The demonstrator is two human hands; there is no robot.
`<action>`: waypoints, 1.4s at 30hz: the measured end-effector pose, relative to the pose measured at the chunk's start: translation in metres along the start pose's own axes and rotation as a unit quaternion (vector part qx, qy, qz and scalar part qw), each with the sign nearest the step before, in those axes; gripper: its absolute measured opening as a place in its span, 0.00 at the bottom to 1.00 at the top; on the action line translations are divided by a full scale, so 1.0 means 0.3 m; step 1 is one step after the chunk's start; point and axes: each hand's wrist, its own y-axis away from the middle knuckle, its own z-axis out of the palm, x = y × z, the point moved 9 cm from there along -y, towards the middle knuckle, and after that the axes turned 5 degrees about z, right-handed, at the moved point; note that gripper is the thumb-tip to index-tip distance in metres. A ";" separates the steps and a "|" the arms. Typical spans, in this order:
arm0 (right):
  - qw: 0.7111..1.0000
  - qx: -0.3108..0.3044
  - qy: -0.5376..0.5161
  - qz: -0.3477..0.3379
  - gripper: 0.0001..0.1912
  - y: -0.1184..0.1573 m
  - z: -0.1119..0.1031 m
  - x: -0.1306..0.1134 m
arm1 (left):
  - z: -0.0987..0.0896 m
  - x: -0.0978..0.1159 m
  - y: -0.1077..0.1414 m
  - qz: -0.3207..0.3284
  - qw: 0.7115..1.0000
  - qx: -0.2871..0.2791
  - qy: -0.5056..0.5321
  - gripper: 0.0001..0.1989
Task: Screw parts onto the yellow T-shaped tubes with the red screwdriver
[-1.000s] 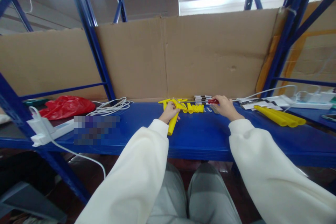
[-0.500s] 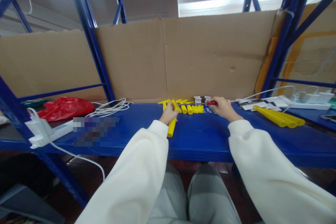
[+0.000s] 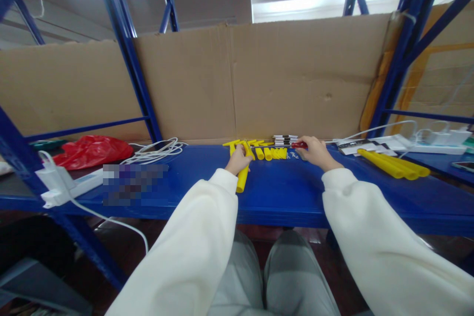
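My left hand (image 3: 239, 160) is closed around a yellow tube (image 3: 242, 181), its near end pointing toward me over the blue shelf (image 3: 281, 192). In my right hand (image 3: 315, 152) is a screwdriver with a red handle (image 3: 300, 145). Its thin shaft points left toward the upper part of the held tube; whether the tip touches the tube is too small to tell. Behind and between my hands lie several shorter yellow tube pieces (image 3: 268, 153). A small black-and-white stack (image 3: 285, 139) stands behind them, just left of the screwdriver handle.
Longer yellow tubes (image 3: 394, 165) lie on the right, beside white papers and cables. On the left are a red plastic bag (image 3: 94, 152), coiled white cable (image 3: 159, 152) and a white power strip (image 3: 87, 184). A cardboard panel (image 3: 296, 79) and blue posts (image 3: 128, 54) rise behind.
Almost nothing differs. Both hands keep their grips on the tube and the screwdriver, and the view has shifted very slightly.
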 end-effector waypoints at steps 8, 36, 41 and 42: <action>1.000 -0.011 0.002 0.005 0.12 0.000 0.003 -0.005 | 0.002 0.008 0.010 -0.009 1.000 -0.004 -0.018 0.18; 0.998 -0.002 0.064 -0.026 0.12 0.012 -0.028 -0.038 | 0.009 0.016 0.016 0.005 0.999 -0.012 -0.052 0.19; 0.995 0.025 0.074 -0.062 0.11 0.020 -0.050 -0.069 | 0.007 0.023 0.021 0.004 0.998 -0.013 -0.065 0.19; 0.995 0.032 0.076 -0.064 0.11 0.021 -0.055 -0.071 | 0.007 0.024 0.023 0.004 0.998 -0.014 -0.068 0.19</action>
